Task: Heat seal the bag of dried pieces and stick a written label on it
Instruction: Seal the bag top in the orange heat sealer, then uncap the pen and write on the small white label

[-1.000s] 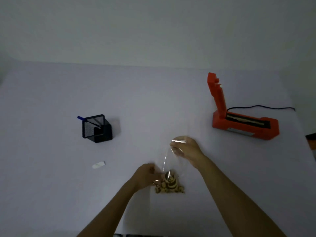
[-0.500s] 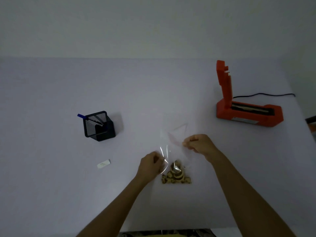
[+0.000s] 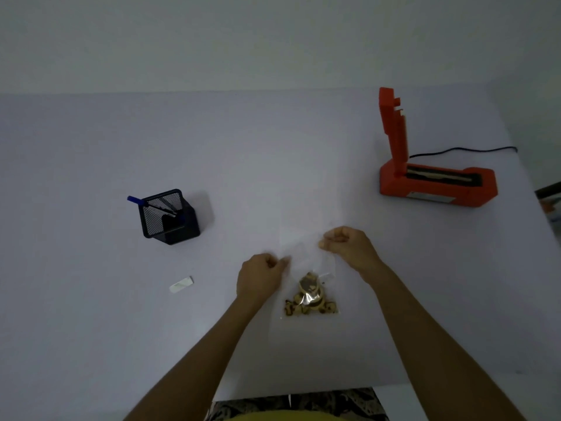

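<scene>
Both hands, left hand (image 3: 261, 276) and right hand (image 3: 349, 247), pinched one bag (image 3: 309, 287); one sealer (image 3: 425, 177), one label (image 3: 181, 284), one pen holder (image 3: 168, 217) stood apart.

Bag (image 3: 309, 287) on table (image 3: 273, 165) between both hands, pen holder (image 3: 168, 217) far left, sealer (image 3: 434, 183) far right behind

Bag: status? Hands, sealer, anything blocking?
Left hand and right hand both pinch the bag by its top corners. Bag unsealed, dried pieces at bottom. Sealer open, far right; path clear.
</scene>
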